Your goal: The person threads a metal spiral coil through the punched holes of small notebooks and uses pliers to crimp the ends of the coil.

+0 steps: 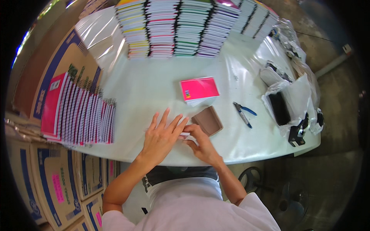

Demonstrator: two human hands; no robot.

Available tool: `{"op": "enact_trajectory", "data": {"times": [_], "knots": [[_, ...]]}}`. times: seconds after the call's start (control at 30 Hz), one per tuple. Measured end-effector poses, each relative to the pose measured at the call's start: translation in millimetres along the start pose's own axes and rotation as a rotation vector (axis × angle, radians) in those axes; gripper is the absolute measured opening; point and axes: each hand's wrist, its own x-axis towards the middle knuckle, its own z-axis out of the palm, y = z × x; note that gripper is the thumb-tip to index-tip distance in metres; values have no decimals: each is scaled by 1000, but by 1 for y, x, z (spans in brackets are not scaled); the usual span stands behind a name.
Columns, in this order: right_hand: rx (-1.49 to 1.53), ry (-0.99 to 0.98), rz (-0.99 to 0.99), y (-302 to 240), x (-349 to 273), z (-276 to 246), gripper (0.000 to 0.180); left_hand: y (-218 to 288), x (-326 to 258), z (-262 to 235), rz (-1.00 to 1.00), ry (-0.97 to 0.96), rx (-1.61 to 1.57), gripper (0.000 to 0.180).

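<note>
My left hand (pixel 158 138) lies palm down near the table's front edge with its fingers stretched and spread. Beside it, the fingers and thumb of my right hand (pixel 202 145) are closed on the edge of a small pad of white paper with a bit of pink (pixel 185 134). Most of that pad is hidden under my hands. Just past my right fingers sits a brown box-like piece (pixel 209 120). Farther off is a small stack of pink-covered pads (pixel 199 87). Blue-handled cutting pliers (pixel 242 114) rest to the right.
Spiral notebooks with pink covers (pixel 83 111) stand in a row at left, before a cardboard box (pixel 73 57). Tall notebook stacks (pixel 162 30) line the back. At right lie plastic bags and black binding coils (pixel 279 108). More cartons (pixel 58 181) are stacked below left.
</note>
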Motion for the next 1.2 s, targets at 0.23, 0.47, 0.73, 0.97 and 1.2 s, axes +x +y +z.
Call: {"op": "enact_trajectory", "data": {"times": [0.23, 0.47, 0.73, 0.97, 1.2], "knots": [[-1006, 684, 152, 87, 7, -254, 21, 6, 5, -24, -109, -343, -300, 47], [-1390, 597, 455, 138, -9, -305, 24, 10, 8, -15, -164, -200, -289, 57], [-1237, 584, 93, 87, 8, -288, 12, 5, 5, -2, -61, -37, -168, 52], [-261, 38, -76, -27, 11, -90, 32, 5, 2, -1, -104, -75, -121, 49], [-53, -92, 84, -24, 19, -58, 29, 3, 5, -5, -143, -108, -250, 48]]}}
